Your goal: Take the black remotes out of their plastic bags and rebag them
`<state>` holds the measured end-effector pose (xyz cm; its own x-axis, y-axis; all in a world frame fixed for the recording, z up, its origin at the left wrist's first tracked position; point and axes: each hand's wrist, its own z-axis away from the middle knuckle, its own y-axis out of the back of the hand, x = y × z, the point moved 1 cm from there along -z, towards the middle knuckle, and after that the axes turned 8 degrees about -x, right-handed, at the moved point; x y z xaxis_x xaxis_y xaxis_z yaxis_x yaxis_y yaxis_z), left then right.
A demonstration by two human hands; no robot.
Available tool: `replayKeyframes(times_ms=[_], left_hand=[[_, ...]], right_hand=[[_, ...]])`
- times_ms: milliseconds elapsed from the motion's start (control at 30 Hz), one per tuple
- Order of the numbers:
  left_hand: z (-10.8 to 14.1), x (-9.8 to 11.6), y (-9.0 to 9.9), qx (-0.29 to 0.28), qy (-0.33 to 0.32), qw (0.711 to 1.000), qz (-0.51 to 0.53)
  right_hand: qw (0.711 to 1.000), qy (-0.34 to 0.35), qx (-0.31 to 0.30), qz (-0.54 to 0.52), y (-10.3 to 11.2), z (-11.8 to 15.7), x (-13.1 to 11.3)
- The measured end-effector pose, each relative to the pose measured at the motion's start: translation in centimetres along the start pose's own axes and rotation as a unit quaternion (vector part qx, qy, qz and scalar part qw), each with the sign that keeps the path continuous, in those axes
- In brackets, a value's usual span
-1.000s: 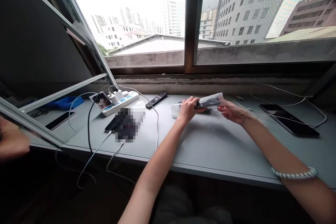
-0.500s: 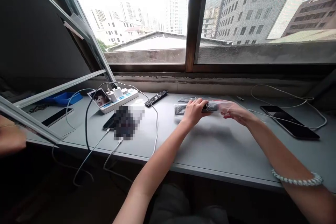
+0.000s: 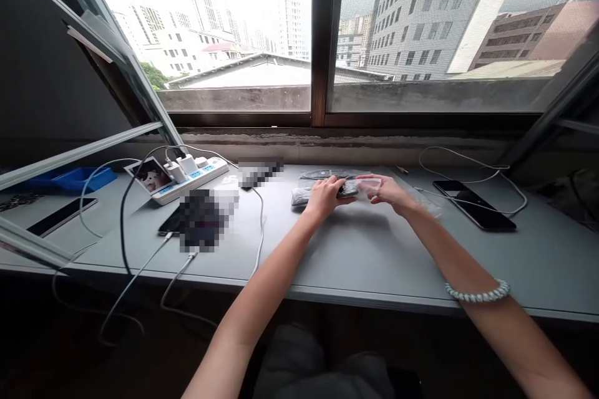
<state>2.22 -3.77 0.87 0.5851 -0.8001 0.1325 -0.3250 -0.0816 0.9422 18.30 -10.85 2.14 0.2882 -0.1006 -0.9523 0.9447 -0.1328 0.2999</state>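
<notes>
My left hand (image 3: pixel 324 194) is wrapped over a dark, flat-looking item (image 3: pixel 299 197) in clear plastic, held just over the desk near its back. What the item is I cannot make out, as my fingers cover its middle. To its right, my right hand (image 3: pixel 392 193) pinches the loose end of the clear plastic bag (image 3: pixel 369 186) between thumb and fingers. Behind my left hand lies another dark, plastic-wrapped piece (image 3: pixel 327 173). More clear plastic (image 3: pixel 428 202) is spread on the desk beside my right wrist.
On the grey desk (image 3: pixel 360 268), a phone (image 3: pixel 472 204) with a white cable lies at right. Leftward are a power strip (image 3: pixel 194 181) with plugs, a photo (image 3: pixel 148 174), a blurred-out device (image 3: pixel 168 219), another phone (image 3: pixel 60 217) and a blue tray (image 3: pixel 88 179). Cables hang over the front edge.
The view has turned to the right, so everything sits further left. Both hands keep their hold on the item and its plastic. Another person's arm at far left has left the view.
</notes>
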Motion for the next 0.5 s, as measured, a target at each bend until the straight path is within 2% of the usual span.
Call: replayKeyframes(times_ms=[133, 267, 367, 500], left_hand=[[0.2, 0.0, -0.8, -0.013, -0.003, 1.0, 0.001], [0.6, 0.5, -1.0, -0.011, -0.006, 1.0, -0.015], [0.6, 1.0, -1.2, -0.019, -0.021, 0.999, -0.028], [0.6, 1.3, -1.6, -0.026, -0.036, 0.998, -0.037]], right_hand=[[0.999, 0.005, 0.032, -0.03, 0.3, -0.5, 0.8], [0.991, 0.03, 0.101, -0.077, 1.0, -1.0, 1.4], [0.982, 0.04, 0.157, -0.098, 1.4, -1.2, 1.5], [0.975, 0.044, 0.189, -0.108, 1.5, -1.3, 1.3]])
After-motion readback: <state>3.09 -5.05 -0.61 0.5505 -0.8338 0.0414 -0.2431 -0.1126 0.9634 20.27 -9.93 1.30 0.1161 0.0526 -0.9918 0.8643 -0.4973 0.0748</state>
